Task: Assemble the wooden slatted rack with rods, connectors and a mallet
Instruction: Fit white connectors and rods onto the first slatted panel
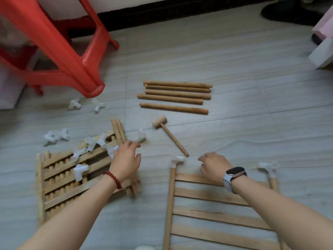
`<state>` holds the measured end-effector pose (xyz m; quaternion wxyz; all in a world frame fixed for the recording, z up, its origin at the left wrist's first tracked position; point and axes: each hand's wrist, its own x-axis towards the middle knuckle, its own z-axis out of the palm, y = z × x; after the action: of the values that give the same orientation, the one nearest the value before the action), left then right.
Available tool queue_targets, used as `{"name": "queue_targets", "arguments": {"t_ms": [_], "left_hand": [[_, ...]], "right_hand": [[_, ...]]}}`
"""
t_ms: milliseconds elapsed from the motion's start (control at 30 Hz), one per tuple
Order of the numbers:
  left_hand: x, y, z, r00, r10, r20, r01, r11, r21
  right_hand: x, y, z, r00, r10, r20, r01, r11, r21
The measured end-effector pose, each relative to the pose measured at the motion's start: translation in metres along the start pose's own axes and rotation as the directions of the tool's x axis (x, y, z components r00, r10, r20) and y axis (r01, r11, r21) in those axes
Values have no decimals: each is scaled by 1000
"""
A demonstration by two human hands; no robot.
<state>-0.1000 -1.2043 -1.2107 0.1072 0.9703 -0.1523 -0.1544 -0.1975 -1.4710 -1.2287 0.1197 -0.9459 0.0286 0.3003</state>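
A slatted panel (212,195) lies on the floor at lower right. Its left side rod (170,204) is capped by a white connector (177,159), and another connector (268,166) caps the right side rod. My right hand (214,166), with a watch on the wrist, hovers over the top slat with loosely curled fingers and holds nothing. My left hand (126,159) reaches palm down over two short rods (118,130), fingers stretched toward a loose white connector (141,137). The wooden mallet (169,136) lies between my hands, further out.
Several long rods (174,96) lie side by side ahead. A stack of slatted panels (59,179) at left carries several white connectors (81,171). More connectors (56,136) lie near a red plastic stool (63,51). A white block (322,55) sits at the right edge.
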Motion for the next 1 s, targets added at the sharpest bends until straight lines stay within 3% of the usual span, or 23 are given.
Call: {"name": "queue_targets", "arguments": {"t_ms": [100, 167, 267, 467, 533, 633, 667, 733, 800, 900, 1000], "left_hand": [[-7, -55, -21, 960, -272, -72, 256, 950, -180], [-1, -84, -23, 935, -349, -67, 327, 919, -222], [14, -108, -12, 944, -323, -72, 297, 922, -247], [1, -107, -10, 879, -373, -297, 223, 872, -436], [-22, -91, -13, 895, -352, -273, 149, 814, -562], [-61, -62, -9, 959, -235, -160, 85, 773, -629], [-74, -53, -2, 974, -201, -109, 83, 755, -651], [-94, -40, 17, 988, -154, -6, 107, 716, -689], [-110, -27, 36, 991, -108, 76, 130, 686, -716], [-132, -17, 55, 988, -85, 132, 155, 662, -733], [-144, -15, 64, 981, -118, 153, 193, 658, -728]], "right_hand": [[16, -52, -6, 992, -122, 15, 120, 986, 120], [26, -76, -6, 989, -148, 17, 143, 973, 182], [40, -100, 0, 990, -139, -8, 136, 953, 271], [32, -115, 18, 986, -96, -135, 140, 922, 362], [11, -115, 31, 982, -139, -125, 170, 940, 294], [-39, -110, 70, 938, -335, -84, 332, 942, -46], [-60, -106, 88, 935, -354, 4, 351, 926, -141], [-89, -95, 122, 943, -287, 168, 323, 909, -262], [-103, -80, 148, 938, -203, 281, 281, 921, -270], [-103, -68, 153, 947, -223, 231, 284, 916, -284], [-90, -65, 136, 968, -234, 85, 249, 928, -277]]}}
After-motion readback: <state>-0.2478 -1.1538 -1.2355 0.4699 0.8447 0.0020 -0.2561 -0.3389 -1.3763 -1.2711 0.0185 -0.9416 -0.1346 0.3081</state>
